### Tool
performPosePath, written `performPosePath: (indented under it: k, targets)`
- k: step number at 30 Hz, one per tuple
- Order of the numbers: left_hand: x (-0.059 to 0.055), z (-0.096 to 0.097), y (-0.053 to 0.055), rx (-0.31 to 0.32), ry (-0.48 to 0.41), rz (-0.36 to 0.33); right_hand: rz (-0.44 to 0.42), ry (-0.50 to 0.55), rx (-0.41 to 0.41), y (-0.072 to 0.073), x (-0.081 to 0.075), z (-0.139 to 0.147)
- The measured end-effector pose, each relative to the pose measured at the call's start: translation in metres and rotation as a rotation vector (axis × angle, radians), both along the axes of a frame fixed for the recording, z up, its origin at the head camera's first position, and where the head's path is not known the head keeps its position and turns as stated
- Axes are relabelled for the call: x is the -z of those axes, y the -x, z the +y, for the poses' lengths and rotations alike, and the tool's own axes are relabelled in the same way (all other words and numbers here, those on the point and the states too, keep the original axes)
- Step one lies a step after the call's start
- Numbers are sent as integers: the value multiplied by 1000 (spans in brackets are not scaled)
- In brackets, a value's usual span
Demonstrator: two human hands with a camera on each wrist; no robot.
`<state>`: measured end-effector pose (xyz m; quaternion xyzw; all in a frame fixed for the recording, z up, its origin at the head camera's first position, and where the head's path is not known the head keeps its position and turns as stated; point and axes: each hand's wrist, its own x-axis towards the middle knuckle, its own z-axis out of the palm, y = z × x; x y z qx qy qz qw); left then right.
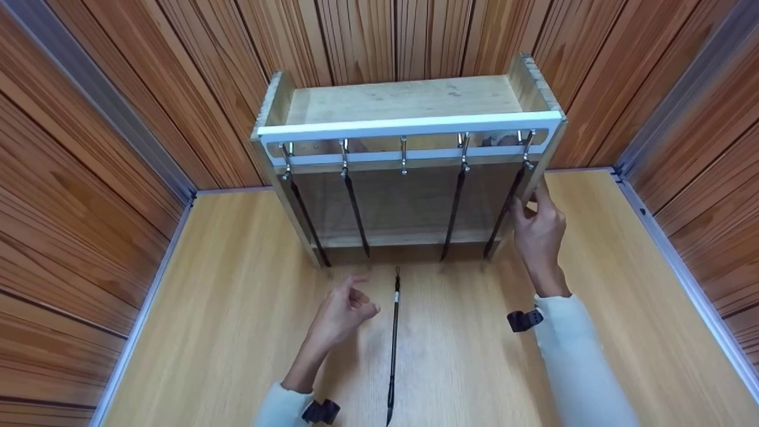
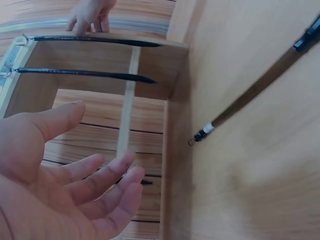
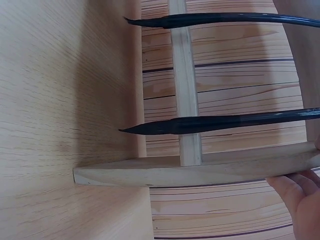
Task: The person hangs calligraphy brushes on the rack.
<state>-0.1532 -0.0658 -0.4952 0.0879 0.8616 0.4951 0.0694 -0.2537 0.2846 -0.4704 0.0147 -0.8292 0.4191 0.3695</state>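
A wooden brush rack (image 1: pixel 409 125) stands upright, with a light-coloured hook rail along its upper front. Dark calligraphy brushes hang tip down from it, such as the left one (image 1: pixel 309 222) and the right one (image 1: pixel 453 213); the middle hook (image 1: pixel 404 155) holds none. Another calligraphy brush (image 1: pixel 395 332) lies on the table before the rack, its loop end toward it. My left hand (image 1: pixel 341 314) hovers left of that brush, fingers loosely bent and holding nothing. At the rack's right side panel (image 3: pixel 235 172), my right hand (image 1: pixel 542 237) grips the edge between thumb and fingers.
The light wood table (image 1: pixel 237 332) runs back to a wood-plank wall (image 1: pixel 367 35). Plank walls also close off both sides, with metal strips (image 1: pixel 682 255) along the table's edges. A lower crossbar (image 3: pixel 185 75) spans the rack behind the brushes.
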Motion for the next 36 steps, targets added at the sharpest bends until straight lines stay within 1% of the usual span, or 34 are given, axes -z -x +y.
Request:
performPosePath:
  k: [4, 8, 11, 15, 18, 20, 23, 25, 28, 33, 36]
  targets:
    - [7, -7, -3, 12, 11, -29, -10, -1, 8, 0, 0, 0]
    - [14, -13, -7, 13, 8, -88, -15, 11, 3, -1, 0, 0]
    - [20, -16, -9, 11, -11, -133, -23, 16, 4, -2, 1, 1]
    - [31, -19, -13, 17, -37, -178, -2, 12, 6, -1, 1, 2]
    - [39, -21, -17, 10, -47, -233, 9, 7, 0, 1, 2, 1]
    - [45, -22, -20, 2, -49, -278, 0, 7, 0, 0, 1, 0]
    - [52, -19, -25, -15, -52, -346, -8, 9, 3, 0, 0, 0]
    - [57, -17, -28, -27, -57, -376, -14, 8, 4, 0, 0, 0]
    - [64, -13, -33, -63, -79, -389, -19, 5, 6, 0, 0, 0]
    - [73, -4, -41, -145, -132, -327, -11, -6, 13, 0, 1, 0]
    - [77, 3, -45, -186, -124, -289, -13, -10, 15, 0, 1, 0]
